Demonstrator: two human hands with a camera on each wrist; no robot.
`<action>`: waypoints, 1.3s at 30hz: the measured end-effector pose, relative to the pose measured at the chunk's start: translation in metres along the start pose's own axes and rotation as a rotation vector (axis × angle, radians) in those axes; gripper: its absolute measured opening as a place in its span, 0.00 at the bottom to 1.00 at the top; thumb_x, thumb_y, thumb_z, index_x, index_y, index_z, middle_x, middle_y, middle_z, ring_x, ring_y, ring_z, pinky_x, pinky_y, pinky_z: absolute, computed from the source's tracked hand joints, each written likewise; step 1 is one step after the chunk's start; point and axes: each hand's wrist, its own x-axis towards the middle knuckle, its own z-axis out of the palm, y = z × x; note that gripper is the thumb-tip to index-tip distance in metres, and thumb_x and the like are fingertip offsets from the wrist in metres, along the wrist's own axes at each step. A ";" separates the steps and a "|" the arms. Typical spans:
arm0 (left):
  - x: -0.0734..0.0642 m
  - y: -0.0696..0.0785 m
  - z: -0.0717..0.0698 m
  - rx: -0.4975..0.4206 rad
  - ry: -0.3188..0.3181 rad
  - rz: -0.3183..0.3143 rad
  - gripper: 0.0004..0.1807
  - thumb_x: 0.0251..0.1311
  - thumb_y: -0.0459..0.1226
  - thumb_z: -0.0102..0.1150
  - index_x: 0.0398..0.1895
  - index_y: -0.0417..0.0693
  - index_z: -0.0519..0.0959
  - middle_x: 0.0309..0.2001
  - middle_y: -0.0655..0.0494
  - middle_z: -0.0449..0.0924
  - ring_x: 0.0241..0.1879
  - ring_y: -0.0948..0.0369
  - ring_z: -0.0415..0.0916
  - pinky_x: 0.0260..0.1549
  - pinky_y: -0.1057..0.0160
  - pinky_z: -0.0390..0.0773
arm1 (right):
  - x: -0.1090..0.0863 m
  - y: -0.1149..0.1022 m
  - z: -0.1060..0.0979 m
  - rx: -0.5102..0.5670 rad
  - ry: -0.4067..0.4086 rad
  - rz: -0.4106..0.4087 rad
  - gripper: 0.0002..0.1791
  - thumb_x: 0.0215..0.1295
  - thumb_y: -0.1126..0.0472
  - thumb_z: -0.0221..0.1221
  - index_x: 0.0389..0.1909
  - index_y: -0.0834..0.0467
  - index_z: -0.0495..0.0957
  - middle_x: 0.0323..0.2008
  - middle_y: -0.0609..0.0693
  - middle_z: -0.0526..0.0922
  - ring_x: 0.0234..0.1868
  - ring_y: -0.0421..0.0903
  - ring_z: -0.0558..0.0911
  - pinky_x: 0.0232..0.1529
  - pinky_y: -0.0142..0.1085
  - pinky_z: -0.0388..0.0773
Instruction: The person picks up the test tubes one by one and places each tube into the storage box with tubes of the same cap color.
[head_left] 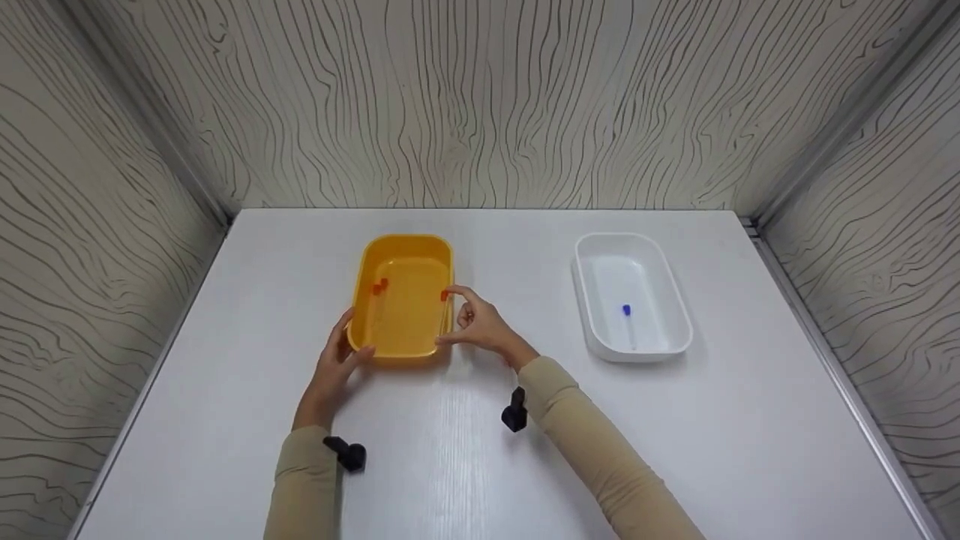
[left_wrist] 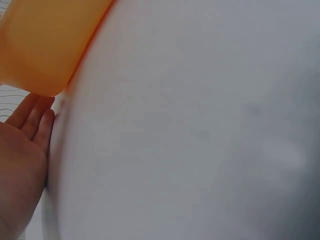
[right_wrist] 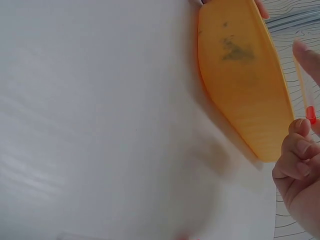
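Observation:
A yellow plastic bin stands left of the middle of the table. Across its near left corner lies my left hand, thumb at the front rim and fingers along the outer left side. In the left wrist view those fingers reach the bin's underside edge. At the bin's right rim my right hand pinches a clear tube with a red cap, the index finger at the cap and the thumb at the other end. The right wrist view shows the same tube. Two more red-capped tubes lie inside the bin.
To the right stands a white bin with one blue-capped tube in it. Wood-grain panels enclose the back and sides of the white table. A black wrist device sits by each cuff.

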 end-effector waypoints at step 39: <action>0.001 -0.002 0.000 -0.042 -0.007 -0.024 0.42 0.58 0.50 0.63 0.71 0.84 0.51 0.77 0.63 0.50 0.77 0.59 0.50 0.76 0.45 0.48 | -0.019 0.007 -0.001 0.003 -0.012 -0.028 0.47 0.49 0.57 0.73 0.69 0.59 0.62 0.23 0.44 0.67 0.25 0.37 0.65 0.28 0.26 0.65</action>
